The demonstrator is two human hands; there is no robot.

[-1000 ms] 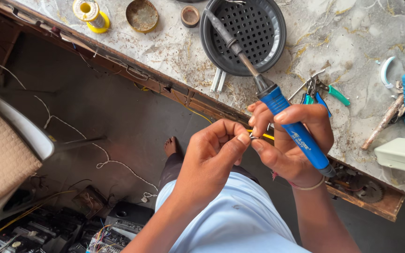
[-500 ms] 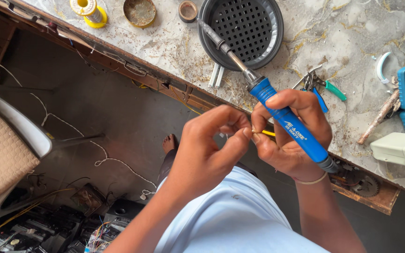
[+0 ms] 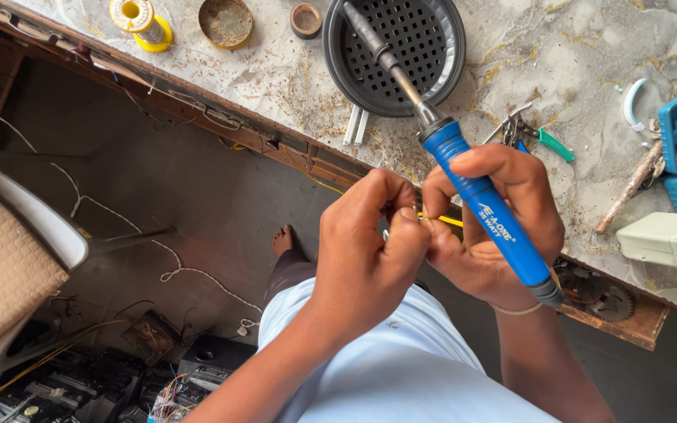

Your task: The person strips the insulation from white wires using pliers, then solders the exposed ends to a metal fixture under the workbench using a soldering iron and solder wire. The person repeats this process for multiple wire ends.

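- While both hands are held close together above the lap, the fingers of the left hand (image 3: 370, 251) are pinched together on a thin yellow wire (image 3: 448, 221), whose end shows between the two hands.
- A blue-handled soldering iron (image 3: 479, 200) is clamped in the fingers of the right hand (image 3: 495, 227), its metal tip pointing up and away over the desk (image 3: 558, 47); the same fingers meet the left hand at the wire.
- Just beyond the hands, the desk edge is crossed by the iron's shaft, and a round black perforated tray (image 3: 425, 39) lies under the tip.
- Green-handled pliers (image 3: 538, 137) are seen right of the tray, near the right hand.
- Farther off, a yellow solder spool (image 3: 143, 19) and a small round tin (image 3: 225, 22) stand at the left.
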